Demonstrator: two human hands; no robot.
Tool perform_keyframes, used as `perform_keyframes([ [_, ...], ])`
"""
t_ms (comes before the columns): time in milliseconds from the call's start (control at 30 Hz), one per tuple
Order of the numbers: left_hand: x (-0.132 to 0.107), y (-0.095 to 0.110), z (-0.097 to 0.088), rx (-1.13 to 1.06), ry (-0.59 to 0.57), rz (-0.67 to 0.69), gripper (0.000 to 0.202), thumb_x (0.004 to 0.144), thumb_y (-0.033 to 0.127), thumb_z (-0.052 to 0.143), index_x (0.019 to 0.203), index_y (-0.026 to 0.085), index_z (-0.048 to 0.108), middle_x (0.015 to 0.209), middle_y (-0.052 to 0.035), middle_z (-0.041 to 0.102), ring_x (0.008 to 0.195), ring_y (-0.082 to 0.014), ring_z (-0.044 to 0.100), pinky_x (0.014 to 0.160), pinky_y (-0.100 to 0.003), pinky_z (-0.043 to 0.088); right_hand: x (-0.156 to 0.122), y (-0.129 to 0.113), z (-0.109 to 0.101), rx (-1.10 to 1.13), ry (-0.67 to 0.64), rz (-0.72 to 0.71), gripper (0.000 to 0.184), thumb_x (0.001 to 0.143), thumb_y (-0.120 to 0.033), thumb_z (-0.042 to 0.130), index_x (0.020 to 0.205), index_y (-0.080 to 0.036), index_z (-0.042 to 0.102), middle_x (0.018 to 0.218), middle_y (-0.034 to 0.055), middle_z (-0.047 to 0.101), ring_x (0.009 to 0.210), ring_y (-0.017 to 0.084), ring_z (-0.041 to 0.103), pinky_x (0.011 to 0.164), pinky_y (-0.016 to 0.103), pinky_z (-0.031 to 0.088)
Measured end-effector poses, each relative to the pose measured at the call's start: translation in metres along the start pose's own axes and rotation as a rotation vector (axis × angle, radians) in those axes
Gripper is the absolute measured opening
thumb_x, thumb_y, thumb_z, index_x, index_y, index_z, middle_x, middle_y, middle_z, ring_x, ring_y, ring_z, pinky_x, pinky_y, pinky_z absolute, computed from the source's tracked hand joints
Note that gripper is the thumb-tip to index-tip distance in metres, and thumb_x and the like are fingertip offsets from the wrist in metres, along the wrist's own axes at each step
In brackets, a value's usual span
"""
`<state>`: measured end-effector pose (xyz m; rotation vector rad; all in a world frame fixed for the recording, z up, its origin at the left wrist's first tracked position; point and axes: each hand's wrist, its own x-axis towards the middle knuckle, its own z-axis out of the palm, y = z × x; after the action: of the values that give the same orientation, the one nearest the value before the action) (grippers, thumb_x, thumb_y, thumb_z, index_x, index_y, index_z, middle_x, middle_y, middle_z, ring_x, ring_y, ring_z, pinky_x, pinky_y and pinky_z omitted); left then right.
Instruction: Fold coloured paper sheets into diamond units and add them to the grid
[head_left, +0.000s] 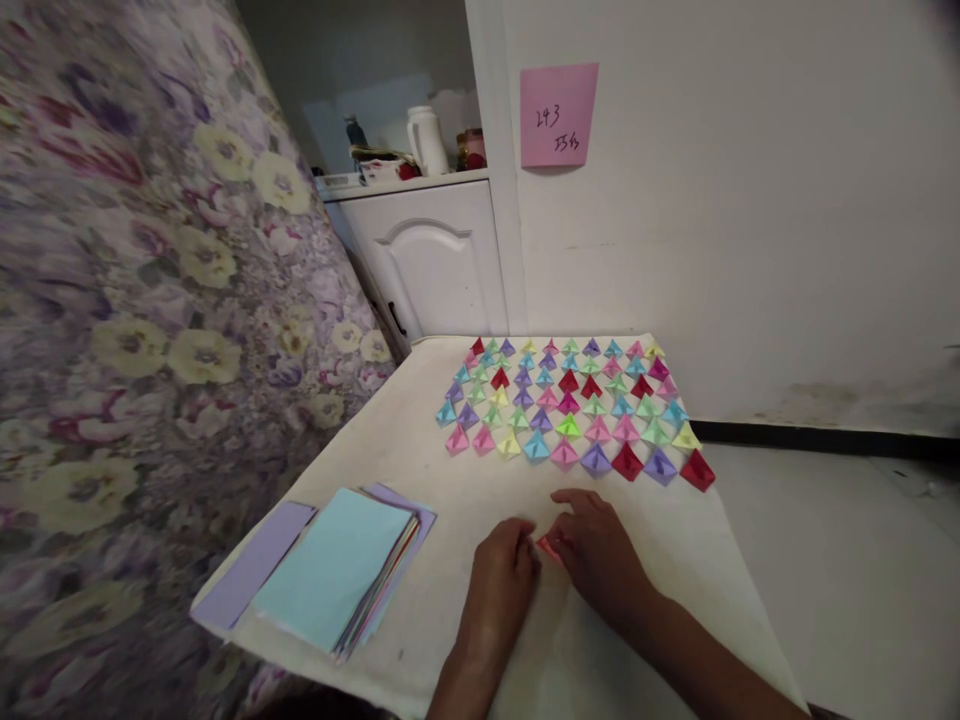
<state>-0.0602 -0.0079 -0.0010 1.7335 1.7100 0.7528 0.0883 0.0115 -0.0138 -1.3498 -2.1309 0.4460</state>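
Between my two hands is a small folded piece of red paper (550,548), low over the near part of the table. The fingers of my right hand (600,550) pinch it from the right, with the index finger raised and bent above. My left hand (504,570) lies just left of the paper with its fingers curled together; whether it touches the paper or holds anything is hidden. Beyond my hands, several rows of small folded paper pieces (568,426) in pink, blue, green, purple, yellow and red cover the far part of the table.
A stack of coloured paper sheets (341,565), light blue on top, lies at the left beside a purple strip (259,565). A pale cloth covers the table (405,440). A floral curtain (150,330) hangs at left; a white cabinet (442,265) and wall stand behind.
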Motion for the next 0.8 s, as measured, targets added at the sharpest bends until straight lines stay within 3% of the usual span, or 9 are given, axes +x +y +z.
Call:
perform_keyframes([
  [467, -0.007, 0.013, 0.008, 0.118, -0.070, 0.072, 0.031, 0.079, 0.011, 0.036, 0.088, 0.019, 0.065, 0.084, -0.0074, 0.061, 0.080, -0.0186, 0.056, 0.073, -0.028, 0.042, -0.008, -0.002, 0.012, 0.002, 0.024, 0.059, 0.013, 0.076, -0.012, 0.050, 0.072, -0.019, 0.061, 0.103, 0.0074, 0.056, 0.096, 0.022, 0.048, 0.082, 0.035, 0.036],
  [800, -0.006, -0.003, 0.010, 0.105, -0.016, 0.080, 0.036, 0.078, 0.010, 0.037, 0.105, 0.013, 0.060, 0.100, -0.0111, 0.064, 0.093, -0.0200, 0.058, 0.084, -0.031, 0.042, -0.014, 0.003, 0.003, 0.078, 0.052, 0.056, 0.020, 0.072, -0.010, 0.051, 0.086, -0.021, 0.060, 0.106, 0.0070, 0.053, 0.099, 0.023, 0.047, 0.084, 0.037, 0.037],
])
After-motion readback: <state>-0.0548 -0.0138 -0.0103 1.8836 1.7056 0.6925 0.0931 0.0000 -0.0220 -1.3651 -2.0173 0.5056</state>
